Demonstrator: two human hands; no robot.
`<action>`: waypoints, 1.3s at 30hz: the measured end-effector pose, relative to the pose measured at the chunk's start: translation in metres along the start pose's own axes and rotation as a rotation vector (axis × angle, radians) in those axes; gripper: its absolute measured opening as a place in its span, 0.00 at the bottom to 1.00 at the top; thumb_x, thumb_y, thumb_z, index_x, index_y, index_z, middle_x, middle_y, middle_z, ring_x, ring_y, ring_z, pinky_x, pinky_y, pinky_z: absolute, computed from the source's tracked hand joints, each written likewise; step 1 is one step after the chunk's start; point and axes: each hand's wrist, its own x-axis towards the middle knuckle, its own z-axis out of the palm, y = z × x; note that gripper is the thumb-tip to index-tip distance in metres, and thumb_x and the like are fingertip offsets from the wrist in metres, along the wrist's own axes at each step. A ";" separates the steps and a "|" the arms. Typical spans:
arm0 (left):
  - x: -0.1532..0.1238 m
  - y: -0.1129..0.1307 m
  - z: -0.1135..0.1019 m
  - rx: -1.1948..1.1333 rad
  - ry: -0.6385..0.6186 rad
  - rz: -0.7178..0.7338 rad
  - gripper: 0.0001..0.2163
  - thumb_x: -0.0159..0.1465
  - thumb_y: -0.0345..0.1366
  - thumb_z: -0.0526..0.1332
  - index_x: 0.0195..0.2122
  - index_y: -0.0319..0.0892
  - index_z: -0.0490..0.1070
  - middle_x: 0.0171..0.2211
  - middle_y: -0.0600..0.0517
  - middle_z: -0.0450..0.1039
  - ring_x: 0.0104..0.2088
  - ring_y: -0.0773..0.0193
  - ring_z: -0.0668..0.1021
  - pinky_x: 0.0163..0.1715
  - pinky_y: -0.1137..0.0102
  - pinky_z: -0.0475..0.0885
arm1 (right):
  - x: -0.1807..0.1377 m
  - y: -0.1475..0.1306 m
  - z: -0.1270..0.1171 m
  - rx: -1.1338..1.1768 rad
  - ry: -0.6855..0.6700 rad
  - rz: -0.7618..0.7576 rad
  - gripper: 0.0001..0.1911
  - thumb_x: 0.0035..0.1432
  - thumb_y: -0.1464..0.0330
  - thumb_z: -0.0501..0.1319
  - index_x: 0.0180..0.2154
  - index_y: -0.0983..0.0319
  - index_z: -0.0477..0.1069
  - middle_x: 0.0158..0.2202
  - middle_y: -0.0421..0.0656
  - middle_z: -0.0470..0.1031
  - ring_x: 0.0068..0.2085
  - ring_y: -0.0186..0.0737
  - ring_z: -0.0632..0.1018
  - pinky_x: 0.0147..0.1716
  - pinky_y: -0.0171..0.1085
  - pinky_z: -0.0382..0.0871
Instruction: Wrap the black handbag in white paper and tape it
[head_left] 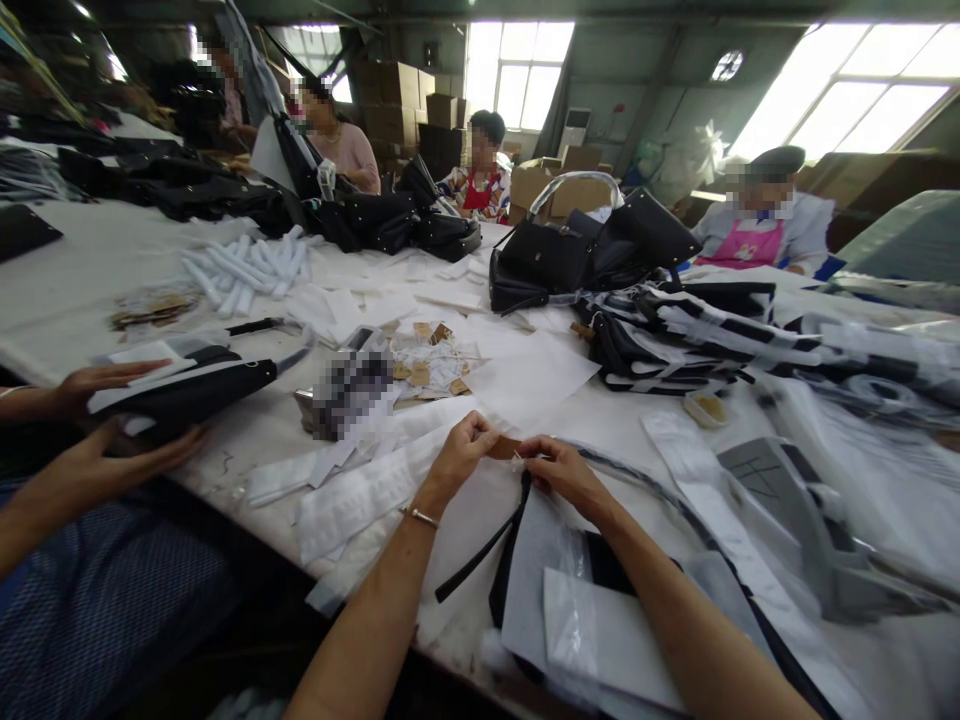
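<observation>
My left hand and my right hand meet over the white table, both pinched on a small brown tag with a thin string. Just below them lies a black handbag partly wrapped in white paper and clear plastic, its black strap trailing toward the left. A thin bracelet circles my left wrist.
A co-worker's two hands at left hold a black bag. Loose brown tags, white paper rolls and paper sheets litter the middle. Black handbags pile at the back, where several people sit. Wrapped bags lie at right.
</observation>
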 end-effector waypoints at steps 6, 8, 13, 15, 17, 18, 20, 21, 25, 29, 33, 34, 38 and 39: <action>-0.009 0.009 -0.005 -0.193 -0.289 -0.072 0.20 0.55 0.48 0.69 0.32 0.40 0.63 0.26 0.54 0.69 0.28 0.68 0.72 0.32 0.73 0.67 | 0.005 0.011 -0.006 -0.023 -0.074 0.043 0.16 0.50 0.61 0.61 0.40 0.61 0.77 0.20 0.35 0.69 0.22 0.32 0.69 0.21 0.31 0.58; -0.011 0.010 -0.006 -0.196 -0.399 -0.133 0.21 0.53 0.48 0.72 0.32 0.39 0.65 0.26 0.51 0.72 0.29 0.64 0.75 0.33 0.70 0.69 | 0.009 0.016 -0.007 -0.033 -0.068 0.040 0.15 0.49 0.62 0.62 0.38 0.62 0.77 0.20 0.36 0.69 0.21 0.32 0.67 0.20 0.31 0.56; -0.007 0.010 -0.006 -0.184 -0.410 -0.164 0.22 0.49 0.48 0.73 0.32 0.38 0.67 0.25 0.50 0.73 0.27 0.62 0.76 0.32 0.68 0.70 | 0.009 0.020 -0.009 -0.054 -0.100 -0.043 0.15 0.47 0.60 0.65 0.35 0.62 0.78 0.23 0.37 0.71 0.23 0.33 0.68 0.22 0.32 0.59; -0.001 0.007 -0.006 -0.178 -0.243 -0.095 0.20 0.52 0.48 0.71 0.34 0.39 0.66 0.25 0.54 0.70 0.26 0.67 0.73 0.30 0.72 0.67 | 0.007 0.019 -0.008 -0.067 -0.101 -0.074 0.14 0.47 0.59 0.65 0.34 0.61 0.78 0.24 0.38 0.72 0.23 0.33 0.68 0.23 0.33 0.59; 0.004 0.003 -0.005 -0.164 -0.059 -0.019 0.18 0.55 0.47 0.69 0.36 0.40 0.65 0.26 0.57 0.67 0.26 0.69 0.71 0.30 0.74 0.64 | 0.004 0.017 -0.007 -0.072 -0.103 -0.089 0.15 0.49 0.58 0.63 0.34 0.61 0.78 0.23 0.37 0.71 0.22 0.33 0.68 0.23 0.33 0.60; 0.006 0.001 -0.005 -0.154 0.013 0.010 0.17 0.56 0.46 0.68 0.37 0.41 0.65 0.27 0.57 0.67 0.27 0.70 0.71 0.31 0.74 0.64 | 0.003 0.017 -0.006 -0.069 -0.109 -0.095 0.16 0.51 0.58 0.62 0.36 0.61 0.77 0.23 0.37 0.71 0.22 0.34 0.68 0.23 0.34 0.61; 0.008 -0.002 -0.005 -0.134 0.097 0.046 0.16 0.57 0.45 0.68 0.38 0.41 0.66 0.28 0.58 0.67 0.29 0.69 0.71 0.32 0.75 0.63 | 0.001 0.015 -0.003 -0.071 -0.130 -0.147 0.17 0.53 0.58 0.61 0.40 0.61 0.77 0.28 0.40 0.76 0.26 0.37 0.73 0.29 0.36 0.66; 0.008 -0.002 -0.004 -0.130 0.101 0.051 0.16 0.57 0.45 0.68 0.39 0.41 0.67 0.28 0.58 0.68 0.29 0.69 0.71 0.32 0.75 0.64 | 0.000 0.015 -0.002 -0.086 -0.133 -0.185 0.17 0.53 0.59 0.61 0.41 0.60 0.77 0.32 0.41 0.78 0.31 0.40 0.75 0.33 0.37 0.68; -0.001 -0.001 -0.006 -0.140 -0.138 -0.050 0.21 0.54 0.48 0.69 0.41 0.38 0.69 0.26 0.52 0.74 0.26 0.64 0.76 0.31 0.71 0.69 | 0.001 0.018 0.002 -0.216 -0.090 -0.277 0.12 0.49 0.65 0.59 0.35 0.60 0.78 0.36 0.44 0.79 0.40 0.46 0.77 0.44 0.41 0.67; -0.010 0.004 -0.007 -0.089 -0.505 -0.238 0.24 0.50 0.48 0.73 0.40 0.37 0.73 0.27 0.47 0.78 0.28 0.60 0.80 0.30 0.71 0.71 | 0.005 0.026 0.002 -0.201 -0.107 -0.265 0.12 0.49 0.66 0.57 0.32 0.61 0.77 0.33 0.44 0.78 0.38 0.45 0.77 0.41 0.39 0.67; -0.015 0.019 -0.001 -0.068 -0.586 -0.255 0.24 0.56 0.53 0.68 0.44 0.38 0.72 0.32 0.46 0.79 0.32 0.62 0.80 0.33 0.71 0.73 | 0.007 0.028 0.001 -0.173 -0.107 -0.254 0.11 0.51 0.62 0.59 0.29 0.62 0.76 0.29 0.43 0.76 0.34 0.43 0.75 0.37 0.38 0.66; -0.015 0.024 0.002 -0.071 -0.590 -0.244 0.24 0.57 0.54 0.67 0.44 0.38 0.72 0.33 0.46 0.79 0.32 0.62 0.80 0.33 0.71 0.73 | 0.007 0.028 0.002 -0.171 -0.102 -0.249 0.11 0.51 0.62 0.59 0.28 0.62 0.75 0.29 0.42 0.75 0.33 0.43 0.74 0.36 0.37 0.66; -0.011 0.046 0.015 0.028 -0.601 -0.181 0.19 0.60 0.49 0.65 0.43 0.38 0.73 0.33 0.47 0.79 0.31 0.62 0.79 0.34 0.69 0.73 | 0.005 0.024 0.003 -0.143 -0.113 -0.256 0.12 0.52 0.60 0.59 0.26 0.61 0.74 0.29 0.42 0.75 0.34 0.43 0.74 0.36 0.37 0.66; -0.006 0.051 0.018 0.121 -0.558 -0.135 0.17 0.61 0.47 0.64 0.43 0.38 0.73 0.34 0.47 0.79 0.32 0.62 0.79 0.36 0.69 0.74 | 0.004 0.023 0.003 -0.138 -0.115 -0.259 0.12 0.52 0.60 0.59 0.27 0.61 0.74 0.30 0.42 0.76 0.35 0.44 0.75 0.37 0.38 0.66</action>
